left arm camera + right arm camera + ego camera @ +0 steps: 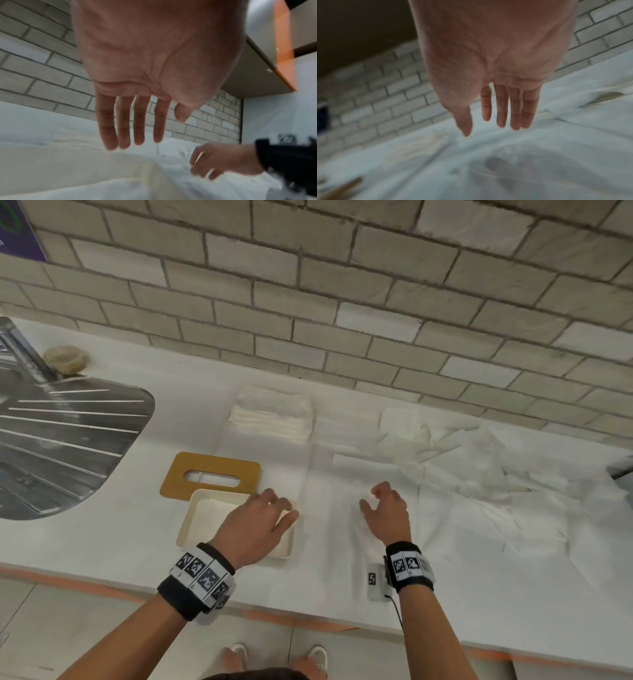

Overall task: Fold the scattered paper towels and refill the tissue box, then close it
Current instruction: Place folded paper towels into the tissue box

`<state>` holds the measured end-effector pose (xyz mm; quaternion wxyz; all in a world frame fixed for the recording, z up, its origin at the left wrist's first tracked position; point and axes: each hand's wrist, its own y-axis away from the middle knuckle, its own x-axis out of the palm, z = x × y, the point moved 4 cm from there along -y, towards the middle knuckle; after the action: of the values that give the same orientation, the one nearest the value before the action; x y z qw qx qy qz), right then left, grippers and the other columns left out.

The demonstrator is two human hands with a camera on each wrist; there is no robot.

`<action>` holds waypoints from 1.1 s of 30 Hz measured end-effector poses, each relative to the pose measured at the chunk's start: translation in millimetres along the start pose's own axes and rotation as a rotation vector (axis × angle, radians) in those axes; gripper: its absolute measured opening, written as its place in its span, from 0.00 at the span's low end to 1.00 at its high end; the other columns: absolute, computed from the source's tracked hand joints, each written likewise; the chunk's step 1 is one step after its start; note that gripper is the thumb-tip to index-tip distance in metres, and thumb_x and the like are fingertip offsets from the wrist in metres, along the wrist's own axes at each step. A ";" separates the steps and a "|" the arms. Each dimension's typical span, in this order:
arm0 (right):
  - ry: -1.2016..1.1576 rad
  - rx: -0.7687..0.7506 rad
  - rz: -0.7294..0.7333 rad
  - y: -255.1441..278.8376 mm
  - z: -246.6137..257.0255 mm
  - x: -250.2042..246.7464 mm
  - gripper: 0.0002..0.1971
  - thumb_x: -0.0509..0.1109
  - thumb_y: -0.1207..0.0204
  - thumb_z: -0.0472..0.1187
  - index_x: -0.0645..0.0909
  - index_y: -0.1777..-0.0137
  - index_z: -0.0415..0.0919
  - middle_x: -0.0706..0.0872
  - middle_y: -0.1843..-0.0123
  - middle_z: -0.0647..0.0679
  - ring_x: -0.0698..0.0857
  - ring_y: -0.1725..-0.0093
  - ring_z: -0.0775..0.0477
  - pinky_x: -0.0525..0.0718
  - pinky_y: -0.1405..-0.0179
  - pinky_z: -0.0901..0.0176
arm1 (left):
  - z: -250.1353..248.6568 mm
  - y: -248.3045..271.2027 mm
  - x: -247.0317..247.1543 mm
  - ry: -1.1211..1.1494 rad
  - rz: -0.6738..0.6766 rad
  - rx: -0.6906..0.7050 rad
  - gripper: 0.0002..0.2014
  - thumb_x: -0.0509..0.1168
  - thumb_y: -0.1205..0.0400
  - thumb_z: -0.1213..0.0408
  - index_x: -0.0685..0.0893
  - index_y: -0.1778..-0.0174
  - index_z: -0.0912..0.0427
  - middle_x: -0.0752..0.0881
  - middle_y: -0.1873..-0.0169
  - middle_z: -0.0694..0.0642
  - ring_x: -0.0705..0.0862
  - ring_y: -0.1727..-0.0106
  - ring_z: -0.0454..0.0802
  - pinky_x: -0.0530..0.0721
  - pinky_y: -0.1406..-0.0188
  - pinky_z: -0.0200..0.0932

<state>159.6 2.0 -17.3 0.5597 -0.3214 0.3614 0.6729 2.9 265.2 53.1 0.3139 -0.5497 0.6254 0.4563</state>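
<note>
A cream tissue box [198, 518] lies open on the white counter, and its tan wooden lid [210, 475] with a slot lies just behind it. My left hand [270, 513] hovers over the box's right end, fingers straight and empty [130, 135]. My right hand [382, 505] hangs above flat paper towels [359, 474], fingers relaxed and holding nothing [501, 116]. A stack of folded towels [274, 416] sits near the wall. Loose, crumpled towels [496, 474] spread over the counter's right side.
A steel sink drainboard [68, 440] fills the left, with a beige sponge-like lump [65, 359] behind it. A brick wall [342, 302] backs the counter. The counter's front edge [308, 621] has an orange strip. A small tagged white device [375, 583] lies near my right wrist.
</note>
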 end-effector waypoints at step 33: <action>-0.508 0.124 0.100 -31.8 -146.2 -75.2 0.19 0.79 0.21 0.59 0.84 0.32 0.57 0.92 0.39 0.52 0.91 0.38 0.47 0.91 0.34 0.37 | -130.2 -146.9 147.9 -0.020 0.160 0.021 0.29 0.78 0.17 0.57 0.74 0.23 0.57 0.75 0.30 0.55 0.79 0.30 0.58 0.76 0.31 0.52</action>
<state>207.6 -157.3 -36.1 0.6171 -0.0891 0.2651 0.7355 130.8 89.7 -62.0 0.2883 -0.4901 0.6689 0.4788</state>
